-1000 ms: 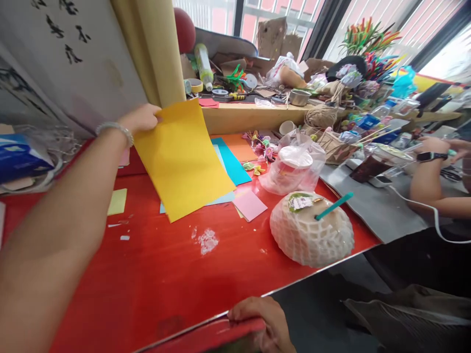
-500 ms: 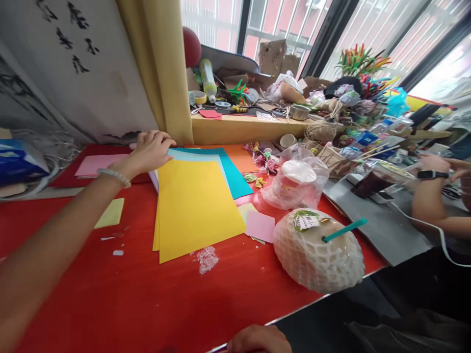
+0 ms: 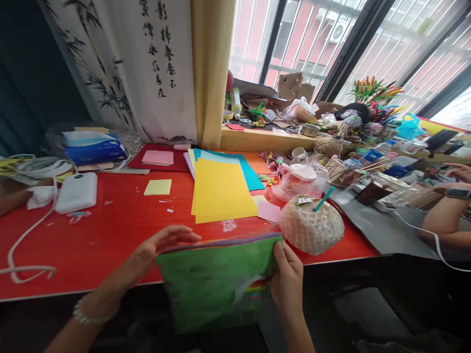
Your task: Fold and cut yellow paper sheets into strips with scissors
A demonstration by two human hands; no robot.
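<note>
Before the table [image 3: 106, 240], right fingers [image 3: 282, 255] pinch a crosswise green packet [image 3: 209, 287]; left fingers [image 3: 178, 234] spread.

Craft workspace, colored paper sheets [image 3: 225, 192], twine coil [image 3: 328, 146], cluttered window ledge [image 3: 263, 140]

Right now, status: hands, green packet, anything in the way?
Right hand gripping green packet. Left hand open at its left corner, contact unclear. Netted fruit just beyond.

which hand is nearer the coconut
Right hand: it grips the packet's right corner, close to the coconut on its near side. The left hand is farther, by the packet's left corner.
</note>
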